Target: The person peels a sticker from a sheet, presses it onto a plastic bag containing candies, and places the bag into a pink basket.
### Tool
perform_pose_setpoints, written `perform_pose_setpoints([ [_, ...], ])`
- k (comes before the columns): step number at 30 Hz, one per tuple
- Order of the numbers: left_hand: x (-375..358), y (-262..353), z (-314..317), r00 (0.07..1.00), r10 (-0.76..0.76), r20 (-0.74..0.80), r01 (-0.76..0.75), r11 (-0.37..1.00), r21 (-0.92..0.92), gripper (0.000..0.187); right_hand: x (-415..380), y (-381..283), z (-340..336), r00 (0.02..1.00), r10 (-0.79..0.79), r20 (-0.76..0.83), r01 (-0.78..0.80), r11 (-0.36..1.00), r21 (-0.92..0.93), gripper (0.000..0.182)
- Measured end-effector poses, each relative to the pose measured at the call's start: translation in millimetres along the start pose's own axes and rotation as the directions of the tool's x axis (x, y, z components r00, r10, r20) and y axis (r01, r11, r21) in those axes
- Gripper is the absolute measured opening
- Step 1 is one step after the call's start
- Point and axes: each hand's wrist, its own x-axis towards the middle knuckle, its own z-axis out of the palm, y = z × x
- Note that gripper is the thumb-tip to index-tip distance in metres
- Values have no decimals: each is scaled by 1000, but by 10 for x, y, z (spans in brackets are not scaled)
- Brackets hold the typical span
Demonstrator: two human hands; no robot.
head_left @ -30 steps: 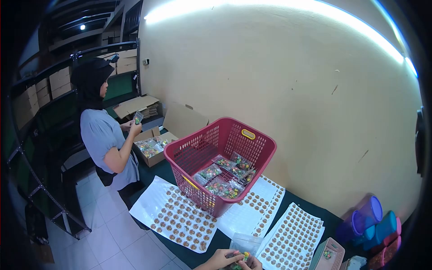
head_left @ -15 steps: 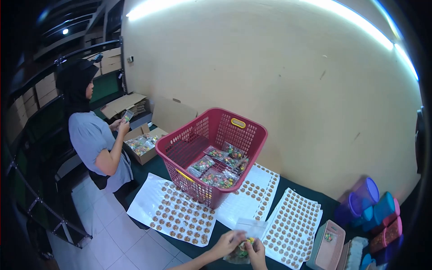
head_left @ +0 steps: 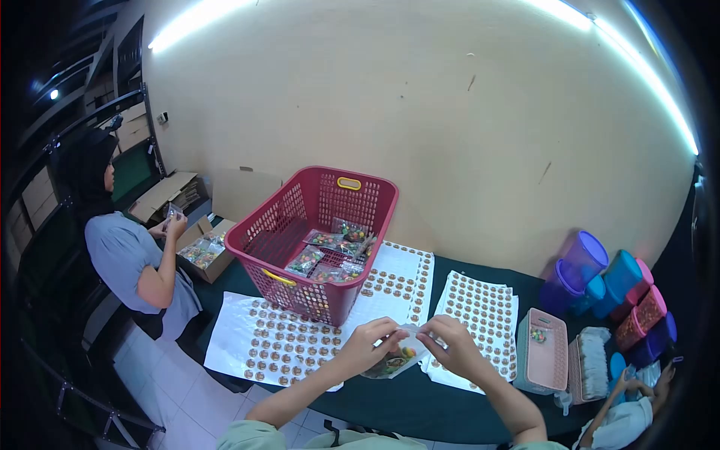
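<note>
A clear plastic bag (head_left: 391, 364) with colourful pieces inside hangs between my two hands, over the near part of the dark green table. My left hand (head_left: 369, 345) pinches its upper left side, and my right hand (head_left: 448, 343) pinches the upper right corner. Just beyond them lie white sheets (head_left: 477, 322) printed with rows of round brown stickers, and another such sheet (head_left: 281, 345) is to the left. A maroon basket (head_left: 300, 289) behind my hands holds several filled bags (head_left: 306, 260).
At the left a person (head_left: 127, 251) holds a small bag beside a cardboard box (head_left: 217, 262) of filled bags. To the right stand a pink tray (head_left: 546, 360), a basket of white packets (head_left: 594, 367) and coloured tubs (head_left: 585, 259). Another person (head_left: 626, 420) is at the lower right.
The view has turned right. My hands have risen with the bag, and its top flap no longer stands up flat; my fingers now grip near its top edge.
</note>
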Motion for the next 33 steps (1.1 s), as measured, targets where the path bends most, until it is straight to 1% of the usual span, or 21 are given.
perform_pose_setpoints([
  [1, 12, 15, 2, 1000, 3, 8, -3, 1000, -2, 17, 14, -21, -35, 1000, 6, -5, -6, 1000, -2, 11],
  [3, 46, 39, 4, 999, 38, 19, -37, 999, -31, 16, 56, -64, -107, 993, -3, 117, -2, 999, 45, 10],
  [4, 57, 60, -16, 998, 32, 46, -29, 997, -69, 16, 59, -37, -121, 989, -11, 150, -3, 996, 91, 11],
  [5, 65, 84, -45, 998, 33, 49, -30, 997, -68, 16, 70, -52, -145, 989, -10, 147, -4, 996, 91, 11],
  [7, 80, 125, -103, 970, 55, 238, -42, 997, -61, 15, 112, -127, -193, 965, -36, 260, -6, 988, 157, 11],
  [8, 83, 132, -114, 963, 94, 251, -78, 994, -70, 14, 132, -159, -202, 958, -21, 287, -29, 985, 169, 12],
  [9, 88, 182, -161, 962, 93, 255, -78, 995, -67, 14, 139, -176, -201, 959, -21, 283, -29, 985, 172, 12],
  [11, 110, 336, -277, 904, 69, 422, -78, 997, 5, 14, 146, -203, -213, 942, -105, 318, 35, 975, 221, 10],
  [12, 92, 363, -277, 910, 131, 394, -125, 991, -42, 11, 144, -262, -240, 939, -108, 327, 32, 973, 230, 11],
  [13, 89, 401, -320, 907, 135, 399, -129, 991, -42, 11, 116, -260, -217, 934, -152, 322, 72, 967, 246, 11],
  [14, 84, 453, -378, 874, 207, 440, -280, 954, 108, 9, 105, -291, -219, 935, -188, 299, 112, 961, 253, 12],
  [15, 88, 501, -413, 830, 267, 490, -425, 871, 245, 9, 89, -340, -229, 935, -223, 276, 151, 954, 259, 12],
  [16, 71, 534, -404, 810, 334, 481, -474, 856, 204, 15, 63, -371, -227, 928, -293, 230, 239, 942, 234, 15],
  [17, 43, 535, -386, 806, 339, 486, -480, 855, 200, 15, 25, -381, -213, 931, -288, 226, 237, 944, 229, 15],
  [19, -29, 518, -344, 752, 391, 531, -552, 814, 182, 20, -58, -390, -173, 904, -367, 219, 327, 924, 197, 16],
  [20, -68, 524, -324, 737, 372, 564, -560, 803, 202, 23, -108, -402, -149, 907, -369, 204, 330, 923, 199, 18],
  [21, -91, 566, -320, 725, 359, 588, -572, 789, 223, 20, -143, -402, -148, 908, -366, 204, 329, 924, 193, 18],
  [23, -131, 559, -322, 694, 338, 635, -595, 767, 242, 17, -200, -404, -175, 886, -360, 292, 313, 930, 195, 18],
  [27, -154, 661, -424, 701, 335, 629, -590, 769, 247, 15, -240, -466, -341, 886, -361, 289, 318, 930, 185, 18],
  [31, -145, 701, -462, 683, 277, 676, -573, 777, 261, 18, -288, -426, -374, 883, -347, 317, 295, 934, 200, 17],
  [33, -133, 691, -470, 699, 257, 667, -533, 809, 247, 18, -291, -403, -414, 887, -337, 315, 283, 937, 206, 15],
])
